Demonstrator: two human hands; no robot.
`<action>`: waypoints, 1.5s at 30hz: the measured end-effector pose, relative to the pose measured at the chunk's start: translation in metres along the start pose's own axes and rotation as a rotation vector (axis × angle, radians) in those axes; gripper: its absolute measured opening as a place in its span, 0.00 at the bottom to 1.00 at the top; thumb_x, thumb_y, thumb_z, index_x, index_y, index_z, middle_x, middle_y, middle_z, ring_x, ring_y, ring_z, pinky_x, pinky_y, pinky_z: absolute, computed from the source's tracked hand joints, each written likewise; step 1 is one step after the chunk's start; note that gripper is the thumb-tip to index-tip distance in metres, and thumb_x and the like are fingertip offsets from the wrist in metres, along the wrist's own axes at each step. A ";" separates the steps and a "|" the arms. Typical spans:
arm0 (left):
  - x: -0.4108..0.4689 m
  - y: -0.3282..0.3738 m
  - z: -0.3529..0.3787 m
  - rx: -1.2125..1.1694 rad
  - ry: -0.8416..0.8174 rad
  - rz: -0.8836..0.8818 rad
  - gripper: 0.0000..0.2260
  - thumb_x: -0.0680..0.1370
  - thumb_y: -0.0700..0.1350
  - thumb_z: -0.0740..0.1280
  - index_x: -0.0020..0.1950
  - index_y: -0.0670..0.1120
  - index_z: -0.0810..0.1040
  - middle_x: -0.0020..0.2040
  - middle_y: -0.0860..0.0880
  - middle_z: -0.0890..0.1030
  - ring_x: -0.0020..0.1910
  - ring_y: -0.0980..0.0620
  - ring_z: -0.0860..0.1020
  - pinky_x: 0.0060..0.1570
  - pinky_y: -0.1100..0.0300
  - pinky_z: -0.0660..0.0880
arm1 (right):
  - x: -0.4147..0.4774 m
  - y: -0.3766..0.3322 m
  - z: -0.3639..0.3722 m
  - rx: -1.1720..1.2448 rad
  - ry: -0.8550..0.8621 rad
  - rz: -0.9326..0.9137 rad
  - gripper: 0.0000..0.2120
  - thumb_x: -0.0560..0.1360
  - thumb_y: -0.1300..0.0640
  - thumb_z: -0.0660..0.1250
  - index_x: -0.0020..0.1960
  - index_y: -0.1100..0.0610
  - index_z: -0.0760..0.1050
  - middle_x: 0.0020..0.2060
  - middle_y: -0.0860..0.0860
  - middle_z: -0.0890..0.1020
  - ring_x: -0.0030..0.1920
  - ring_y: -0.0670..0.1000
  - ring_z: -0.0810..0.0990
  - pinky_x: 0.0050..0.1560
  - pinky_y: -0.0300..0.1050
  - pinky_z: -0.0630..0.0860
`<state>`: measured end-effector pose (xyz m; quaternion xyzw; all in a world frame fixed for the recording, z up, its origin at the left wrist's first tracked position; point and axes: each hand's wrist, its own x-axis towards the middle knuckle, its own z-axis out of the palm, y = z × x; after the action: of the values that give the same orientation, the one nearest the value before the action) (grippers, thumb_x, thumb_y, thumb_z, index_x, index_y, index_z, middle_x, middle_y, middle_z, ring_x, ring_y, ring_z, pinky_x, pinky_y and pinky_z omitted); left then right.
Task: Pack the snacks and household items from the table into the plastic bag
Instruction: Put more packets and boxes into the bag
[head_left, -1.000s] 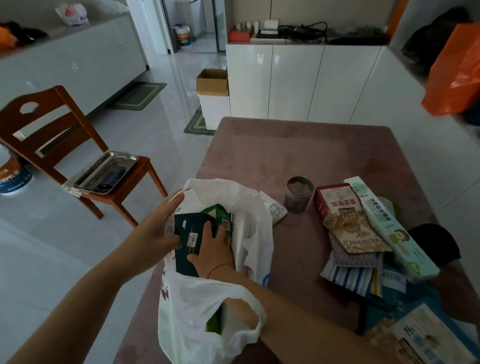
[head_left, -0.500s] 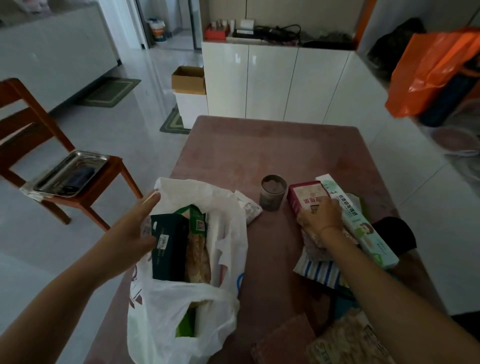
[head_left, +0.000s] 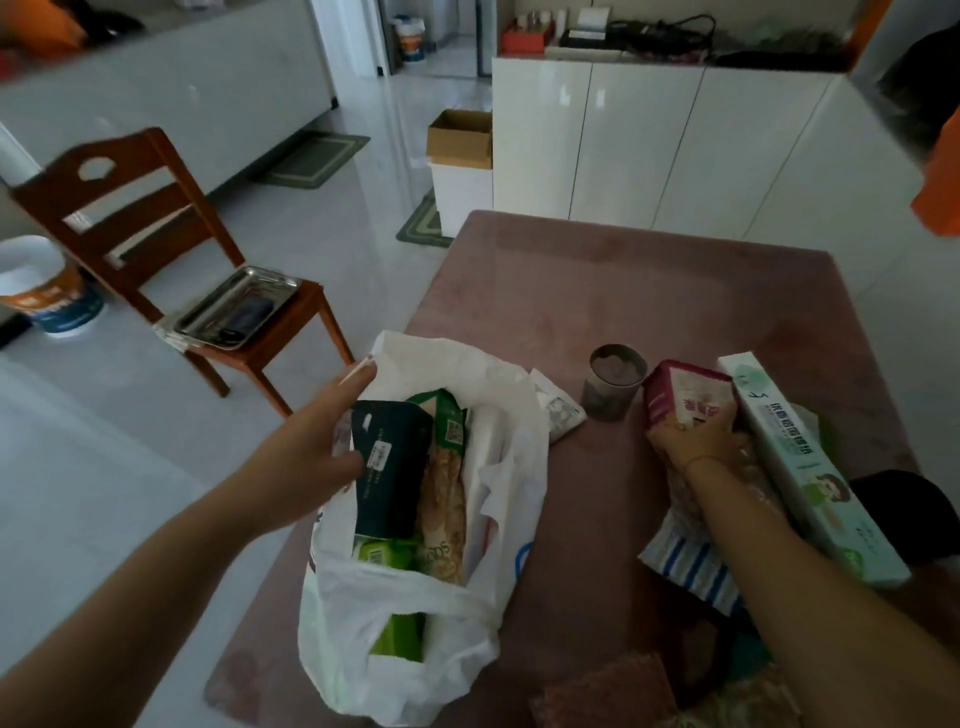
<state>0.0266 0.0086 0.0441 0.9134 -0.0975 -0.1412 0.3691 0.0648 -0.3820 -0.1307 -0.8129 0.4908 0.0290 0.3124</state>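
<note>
A white plastic bag (head_left: 498, 467) lies open on the left of the pink table (head_left: 623, 291). Inside it stand a dark green box (head_left: 389, 467), a nut snack pouch (head_left: 441, 499) and green packs (head_left: 395, 634). My left hand (head_left: 311, 457) holds the bag's left rim open beside the dark box. My right hand (head_left: 696, 441) is closed on a red-topped snack pouch (head_left: 680, 395) that lies on the pile at the right. A long pale green box (head_left: 810, 467) lies right of that pouch. A striped packet (head_left: 691, 566) sits under my right forearm.
A small grey tin (head_left: 613, 384) stands between bag and pile, with a white sachet (head_left: 556, 410) beside it. More packets (head_left: 613, 691) lie at the near edge. Left of the table, a wooden chair (head_left: 156, 244) carries a metal tray (head_left: 234, 306). White cabinets (head_left: 675, 150) stand behind.
My right hand left the bag, crossed to the right pile and closed on the red-topped pouch. My left hand kept holding the bag's rim.
</note>
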 end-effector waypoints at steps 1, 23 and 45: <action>-0.002 -0.001 -0.002 -0.003 -0.001 -0.009 0.36 0.75 0.35 0.65 0.75 0.59 0.52 0.75 0.60 0.54 0.73 0.55 0.55 0.68 0.50 0.63 | -0.004 -0.003 0.000 0.090 0.008 0.005 0.53 0.65 0.43 0.73 0.77 0.48 0.41 0.72 0.66 0.58 0.72 0.67 0.58 0.72 0.64 0.55; 0.012 -0.016 -0.006 -0.081 -0.068 -0.017 0.39 0.74 0.42 0.69 0.74 0.63 0.49 0.77 0.59 0.52 0.75 0.50 0.55 0.57 0.49 0.74 | -0.272 -0.062 0.060 0.372 -0.870 -0.194 0.60 0.55 0.33 0.74 0.77 0.46 0.45 0.72 0.51 0.62 0.72 0.59 0.64 0.73 0.55 0.59; 0.021 -0.007 0.019 0.105 -0.044 0.047 0.39 0.75 0.36 0.66 0.76 0.56 0.46 0.78 0.54 0.46 0.74 0.45 0.59 0.58 0.56 0.74 | -0.270 -0.070 0.055 -0.304 -0.593 -0.867 0.36 0.70 0.40 0.68 0.71 0.49 0.56 0.71 0.57 0.57 0.65 0.61 0.71 0.68 0.52 0.70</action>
<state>0.0401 -0.0047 0.0219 0.9257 -0.1343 -0.1469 0.3217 -0.0034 -0.1197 -0.0457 -0.9337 -0.0081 0.1959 0.2998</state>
